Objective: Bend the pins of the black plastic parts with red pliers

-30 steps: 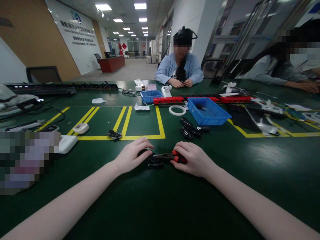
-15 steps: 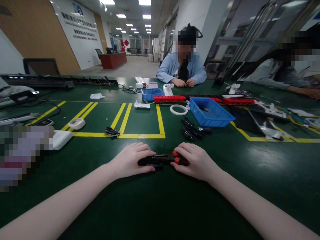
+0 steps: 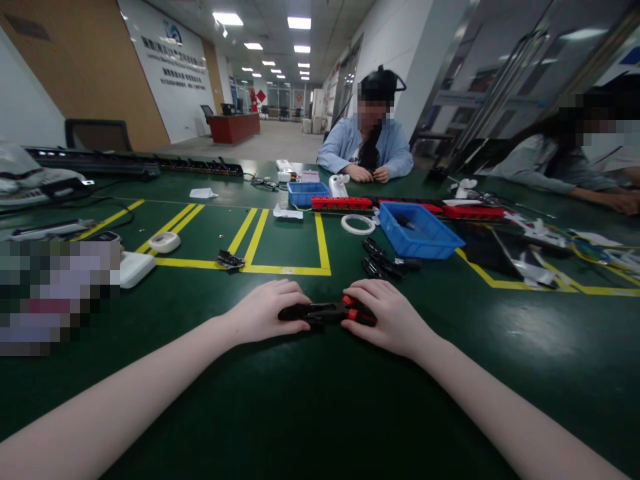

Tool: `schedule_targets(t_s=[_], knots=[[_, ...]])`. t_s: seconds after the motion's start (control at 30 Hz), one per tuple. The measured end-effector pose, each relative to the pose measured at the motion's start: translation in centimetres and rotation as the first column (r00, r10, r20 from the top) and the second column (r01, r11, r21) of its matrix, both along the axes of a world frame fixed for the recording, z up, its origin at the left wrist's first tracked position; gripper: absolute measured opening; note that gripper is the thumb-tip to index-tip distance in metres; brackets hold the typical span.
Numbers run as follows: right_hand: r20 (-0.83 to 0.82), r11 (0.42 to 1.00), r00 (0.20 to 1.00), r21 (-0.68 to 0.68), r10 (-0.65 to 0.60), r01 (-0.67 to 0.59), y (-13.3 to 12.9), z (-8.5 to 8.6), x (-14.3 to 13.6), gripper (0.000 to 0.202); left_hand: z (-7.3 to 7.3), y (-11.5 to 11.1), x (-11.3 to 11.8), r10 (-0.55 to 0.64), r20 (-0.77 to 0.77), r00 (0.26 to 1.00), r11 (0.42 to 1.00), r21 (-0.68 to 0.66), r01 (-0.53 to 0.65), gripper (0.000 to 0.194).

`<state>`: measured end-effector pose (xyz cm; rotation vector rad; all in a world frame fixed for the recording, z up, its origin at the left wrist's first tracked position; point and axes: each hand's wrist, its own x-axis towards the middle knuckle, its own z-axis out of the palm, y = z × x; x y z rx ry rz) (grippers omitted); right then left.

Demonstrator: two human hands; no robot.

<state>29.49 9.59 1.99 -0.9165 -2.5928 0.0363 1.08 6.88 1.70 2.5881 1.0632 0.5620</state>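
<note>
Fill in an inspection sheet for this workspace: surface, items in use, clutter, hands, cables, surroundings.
Surface: green table marked with yellow tape.
Items in use: pliers, nose at a black part.
Clutter: loose black pieces near a large blue bin; white ring alongside.
Hands: left hand holds the black part, right hand the pliers.
Cables: thin black cable at left; yellow wire at right.
Surroundings: person seated across.
</note>
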Motion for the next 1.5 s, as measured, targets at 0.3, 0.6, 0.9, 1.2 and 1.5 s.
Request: schedule_targets(t_s=[0.3,0.6,0.9,1.2,1.5], knots=[[0.117,0.981,0.985,-0.135,-0.126,0.141,0.6,-0.5,3.3,0.076,-0.1,0.2,-0.1,0.003,0.009,1.000,1.000,0.014,-0.003,0.029],[0.070,0.984,0.984,0.085,-0.162,0.156,-1.3,-1.0,3.3,0.056,-0.2,0.3,-0.2,-0.005,-0.005,1.000,0.999,0.037,0.006,0.034],[0.048,0.983,0.986,0.103,-0.160,0.154,-2.0,-0.3,3.0,0.040,-0.5,0.3,-0.3,-0.016,-0.010,1.000,0.998,0.064,0.016,0.027],[0.034,0.971,0.992,0.215,-0.119,0.109,-1.9,-0.4,3.3,0.045,0.2,0.0,-0.2,-0.036,-0.030,0.999,0.999,0.038,0.037,0.030],[-0.006,0.984,0.992,0.130,-0.125,0.125,-2.3,0.2,3.1,0.043,0.2,-0.1,-0.2,-0.038,-0.013,0.999,0.999,0.016,0.038,0.029]])
